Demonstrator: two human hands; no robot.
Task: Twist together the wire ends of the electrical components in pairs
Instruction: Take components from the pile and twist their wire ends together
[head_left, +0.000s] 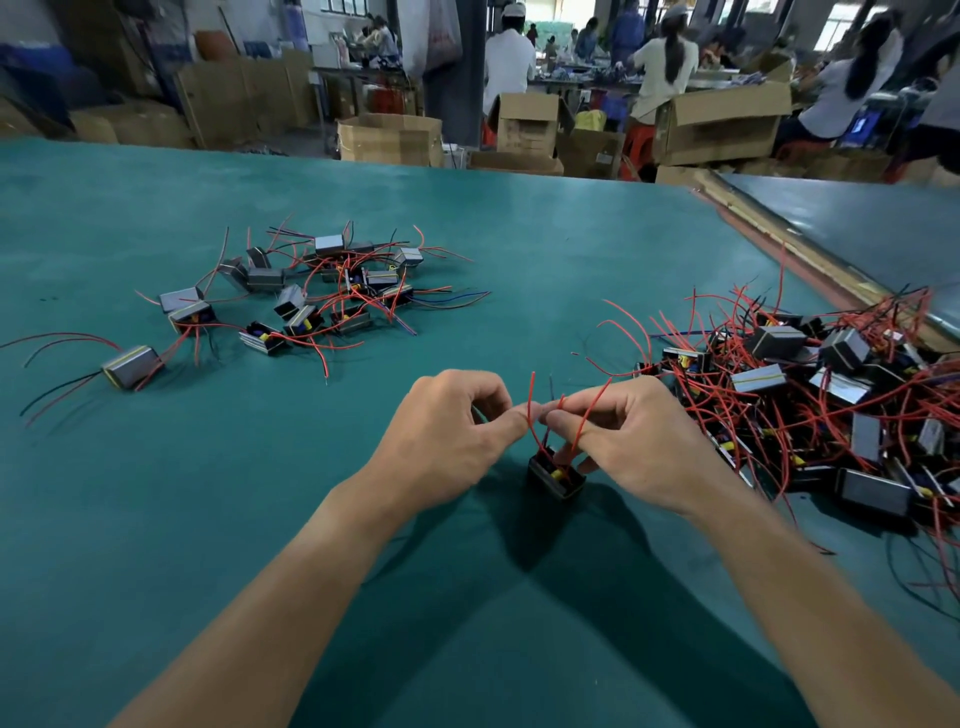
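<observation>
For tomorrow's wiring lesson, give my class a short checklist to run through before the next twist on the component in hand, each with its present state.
1. Component between the hands, wires pointing up: ok.
2. Left hand fingers pinch a red wire: ok.
3. Right hand fingers pinch the neighbouring red wire: ok.
4. Bare ends lined up: cannot tell, too small.
5. Heap of components lies right of the work spot: ok.
6. Spread-out group lies apart, far left: ok.

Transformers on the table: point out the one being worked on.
The small black transformer under both hands, standing apart from the two piles, red wires pinched above it.
</observation>
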